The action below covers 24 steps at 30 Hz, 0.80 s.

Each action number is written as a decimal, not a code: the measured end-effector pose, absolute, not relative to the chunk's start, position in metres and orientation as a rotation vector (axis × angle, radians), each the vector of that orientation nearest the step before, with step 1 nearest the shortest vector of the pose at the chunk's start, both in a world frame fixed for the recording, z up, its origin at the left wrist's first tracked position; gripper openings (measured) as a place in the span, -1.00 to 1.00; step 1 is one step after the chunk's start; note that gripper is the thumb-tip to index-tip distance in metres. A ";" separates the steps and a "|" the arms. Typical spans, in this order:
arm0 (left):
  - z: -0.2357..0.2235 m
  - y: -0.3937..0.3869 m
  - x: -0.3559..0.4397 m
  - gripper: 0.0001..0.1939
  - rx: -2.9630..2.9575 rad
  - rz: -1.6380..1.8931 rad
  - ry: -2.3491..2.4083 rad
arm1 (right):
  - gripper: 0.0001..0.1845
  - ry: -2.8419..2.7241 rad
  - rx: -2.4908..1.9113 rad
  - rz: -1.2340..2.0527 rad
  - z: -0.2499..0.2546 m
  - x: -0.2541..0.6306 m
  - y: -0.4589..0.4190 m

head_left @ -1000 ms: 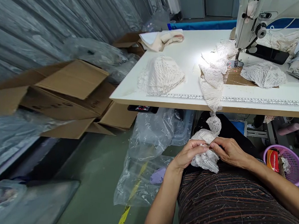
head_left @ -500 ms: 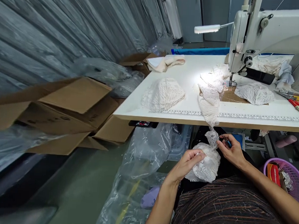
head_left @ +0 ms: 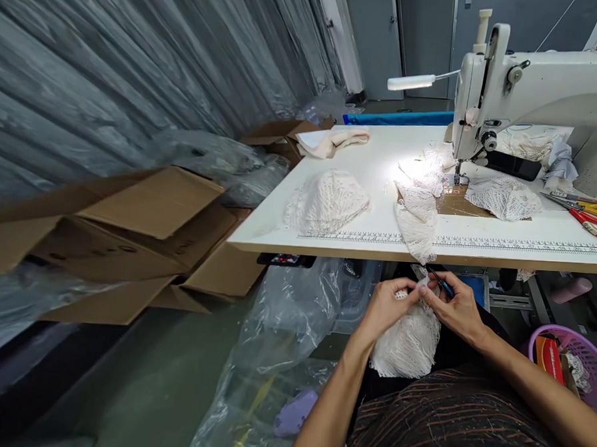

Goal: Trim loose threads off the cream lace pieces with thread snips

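White lace fabric (head_left: 406,342) hangs over my lap, joined to a strip of lace (head_left: 417,226) that drapes down over the table's front edge. My left hand (head_left: 387,308) pinches the narrow part of the lace just below that edge. Close against it, my right hand (head_left: 454,308) is closed round small blue-and-black thread snips (head_left: 443,284), their points facing up and left. Its thumb and fingertip meet the lace by my left fingers. The strip's far end lies in lamplight left of the needle of the sewing machine (head_left: 489,113).
A pile of lace cups (head_left: 329,202) sits on the white table (head_left: 263,231). Another lace piece (head_left: 505,196) and red-and-yellow-handled tools (head_left: 592,215) lie to the right. Open cardboard boxes (head_left: 152,202) stand left; a purple basket (head_left: 591,359) is at lower right.
My left hand has moved up and right from the lace bundle to the narrow part, meeting my right hand. The lace bundle now hangs lower. The view has tilted slightly upward.
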<state>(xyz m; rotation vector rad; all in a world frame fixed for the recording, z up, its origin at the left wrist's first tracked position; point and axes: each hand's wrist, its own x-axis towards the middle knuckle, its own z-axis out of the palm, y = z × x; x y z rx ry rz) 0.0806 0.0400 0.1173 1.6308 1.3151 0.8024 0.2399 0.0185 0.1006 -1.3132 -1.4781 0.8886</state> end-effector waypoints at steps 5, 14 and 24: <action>0.135 0.010 0.081 -0.82 1.978 0.812 1.266 | -0.61 -1.466 -1.284 1.048 0.118 0.235 0.013; 0.151 0.032 0.055 -0.61 1.764 1.036 1.046 | -0.70 -1.546 -1.163 1.099 0.132 0.243 0.001; 0.140 0.034 0.064 -0.75 1.712 0.916 0.971 | -0.55 -1.766 -1.200 1.010 0.127 0.265 0.013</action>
